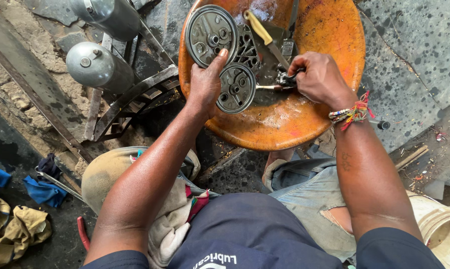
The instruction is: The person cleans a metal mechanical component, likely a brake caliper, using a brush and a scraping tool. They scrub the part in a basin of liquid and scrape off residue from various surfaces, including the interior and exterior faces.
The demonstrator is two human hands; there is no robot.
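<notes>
Work surface: a round orange stool top (pixel 314 107), worn and stained with dark grease, set on a grimy, paint-flecked floor (pixel 409 65). Two grey metal cylinders (pixel 98 65) are seen at upper left in a dark steel frame (pixel 130 99). Blue and tan rags (pixel 15 219) are scattered at lower left; a pale bucket rim (pixel 442 224) is cut off at lower right.

Left hand (pixel 205 84): fingers curled loosely, thumb raised against the rim of a large round metal cover (pixel 211 34). The palm is pressed beside a smaller round metal disc (pixel 236 87), touching its edge. Both discs are dull grey, cast, with raised bosses and holes.

Right hand (pixel 320 77): closed tight around a dark tool handle (pixel 289 78); a thin metal shaft (pixel 267 87) is run from the fist to the small disc's right edge. A multicoloured thread bracelet (pixel 352 113) is worn at the wrist.

Behind the discs, a dark ribbed machine part (pixel 265 62) is laid on the stool, with a yellow-handled tool (pixel 259 27) rested across it.
</notes>
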